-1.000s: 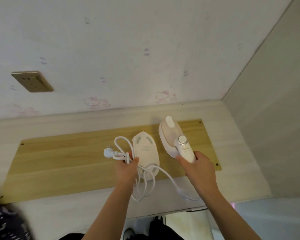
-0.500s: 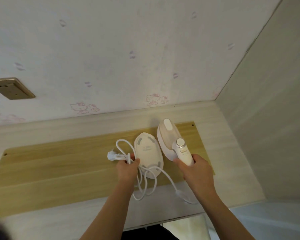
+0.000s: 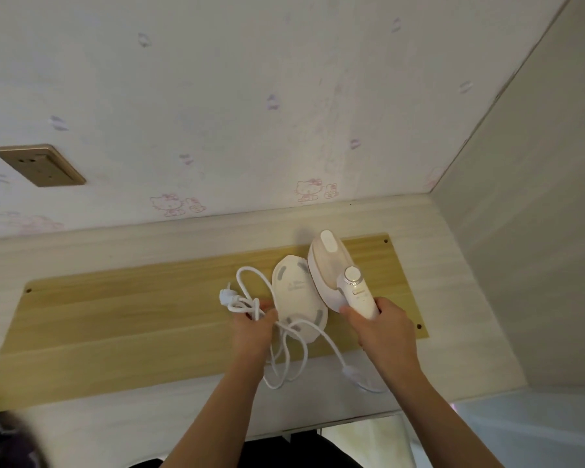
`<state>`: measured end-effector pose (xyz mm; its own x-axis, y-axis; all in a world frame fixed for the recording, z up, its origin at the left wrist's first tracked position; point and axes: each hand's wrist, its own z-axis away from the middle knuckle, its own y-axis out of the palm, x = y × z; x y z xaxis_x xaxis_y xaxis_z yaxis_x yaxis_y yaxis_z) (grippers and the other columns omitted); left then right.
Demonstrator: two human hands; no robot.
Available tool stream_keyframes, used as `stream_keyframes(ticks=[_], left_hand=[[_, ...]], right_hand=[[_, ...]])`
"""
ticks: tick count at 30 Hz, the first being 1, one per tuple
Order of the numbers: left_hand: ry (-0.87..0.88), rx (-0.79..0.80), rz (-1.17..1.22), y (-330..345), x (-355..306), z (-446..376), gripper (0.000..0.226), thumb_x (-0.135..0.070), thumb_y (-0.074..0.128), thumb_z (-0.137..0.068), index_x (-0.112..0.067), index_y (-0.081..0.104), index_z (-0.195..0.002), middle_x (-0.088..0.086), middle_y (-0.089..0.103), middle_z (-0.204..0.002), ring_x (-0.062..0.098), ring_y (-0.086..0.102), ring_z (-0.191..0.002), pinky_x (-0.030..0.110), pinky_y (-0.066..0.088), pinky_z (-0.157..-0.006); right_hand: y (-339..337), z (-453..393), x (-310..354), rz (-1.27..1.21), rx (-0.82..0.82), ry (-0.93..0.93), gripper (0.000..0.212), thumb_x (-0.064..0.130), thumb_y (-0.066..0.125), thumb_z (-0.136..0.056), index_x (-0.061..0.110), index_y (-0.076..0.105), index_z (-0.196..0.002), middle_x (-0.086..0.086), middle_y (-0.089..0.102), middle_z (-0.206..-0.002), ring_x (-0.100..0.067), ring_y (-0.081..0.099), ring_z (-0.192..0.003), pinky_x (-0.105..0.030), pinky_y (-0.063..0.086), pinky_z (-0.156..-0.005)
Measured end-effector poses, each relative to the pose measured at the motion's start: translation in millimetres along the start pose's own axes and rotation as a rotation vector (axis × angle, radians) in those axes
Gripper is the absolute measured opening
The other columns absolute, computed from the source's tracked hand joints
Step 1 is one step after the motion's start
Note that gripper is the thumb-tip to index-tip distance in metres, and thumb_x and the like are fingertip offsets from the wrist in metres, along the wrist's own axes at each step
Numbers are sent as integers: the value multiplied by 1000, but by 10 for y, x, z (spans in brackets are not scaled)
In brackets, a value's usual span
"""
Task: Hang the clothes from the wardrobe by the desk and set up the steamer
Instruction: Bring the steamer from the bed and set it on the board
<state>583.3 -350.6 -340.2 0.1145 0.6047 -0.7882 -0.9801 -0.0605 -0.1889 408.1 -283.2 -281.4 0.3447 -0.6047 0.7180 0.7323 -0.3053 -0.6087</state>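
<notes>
A white and pale pink handheld steamer [image 3: 335,265] stands over the yellow wooden board [image 3: 149,315] on the desk. My right hand [image 3: 382,329] grips its handle from below. Just left of it lies a white oval base pad [image 3: 298,295], flat on the board. My left hand [image 3: 254,329] holds a bunch of the white power cord [image 3: 284,359]; loops hang down past the board's front edge. The plug [image 3: 226,295] sticks out to the left of that hand.
A brass wall socket [image 3: 39,165] sits on the wallpapered wall at far left. A grey side panel [image 3: 537,231] closes the desk on the right. Dark patterned fabric [image 3: 4,440] shows at the bottom left corner. The pale desk top [image 3: 115,430] ends near my body.
The view has swung slightly; the socket sits further into view than half a second ago. Both hands keep their hold on the cord and the steamer handle in about the same place.
</notes>
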Motion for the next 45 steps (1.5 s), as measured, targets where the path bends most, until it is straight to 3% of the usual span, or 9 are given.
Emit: stream_keyframes(ticks=[4,14,18,22,35,40,42,45], left_hand=[[36,-48,14,-168,-33,24,8,-3,63,-86,-9,58,-83,12,62,-79,26,61,-74,41,53,-71],[178,-77,-21,-715,-135,19,18,2,59,-86,-12,55,-75,7,56,-72,19,55,-67,35,49,-68],[160,-86,-19,-913,-173,-28,18,0,60,-87,-14,58,-77,5,59,-74,19,57,-70,35,49,-71],[177,-89,-48,-1029,-229,-57,19,1,61,-86,-15,59,-76,3,60,-74,17,58,-69,28,47,-63],[150,-70,-38,-1185,-281,-151,17,-2,62,-86,-16,59,-77,4,60,-75,20,59,-71,35,50,-72],[129,-78,1,-1316,-305,-214,17,-3,63,-85,-18,61,-79,4,61,-76,22,59,-72,41,51,-75],[111,-79,41,-1377,-323,-234,14,-3,64,-86,-16,62,-83,5,61,-77,22,59,-73,40,52,-75],[79,-78,120,-1493,-369,-241,12,-4,66,-86,-8,62,-97,10,63,-85,22,62,-76,32,53,-69]], right_hand=[[88,42,29,3,15,-15,27,40,71,-74,16,60,-79,0,64,-70,-17,63,-65,-27,43,-52],[507,202,100,-15,29,26,31,41,72,-74,13,59,-78,-2,64,-71,-20,63,-66,-31,47,-55],[650,309,84,-31,-4,62,32,45,71,-73,16,58,-75,-2,64,-71,-22,64,-66,-35,49,-59],[746,375,68,-35,-36,95,32,46,71,-74,16,57,-74,-2,64,-70,-22,64,-66,-36,49,-60],[834,394,43,7,-77,116,34,48,70,-74,16,57,-76,-1,64,-71,-22,65,-65,-39,54,-62],[794,382,100,154,16,102,36,46,62,-82,12,54,-90,-3,62,-80,-24,63,-72,-40,53,-66],[770,415,124,247,-3,32,37,40,63,-85,9,52,-101,-6,60,-92,-27,59,-83,-40,50,-70],[815,423,115,498,-201,-306,46,21,71,-81,0,53,-118,-15,55,-117,-34,52,-108,-40,43,-92]])
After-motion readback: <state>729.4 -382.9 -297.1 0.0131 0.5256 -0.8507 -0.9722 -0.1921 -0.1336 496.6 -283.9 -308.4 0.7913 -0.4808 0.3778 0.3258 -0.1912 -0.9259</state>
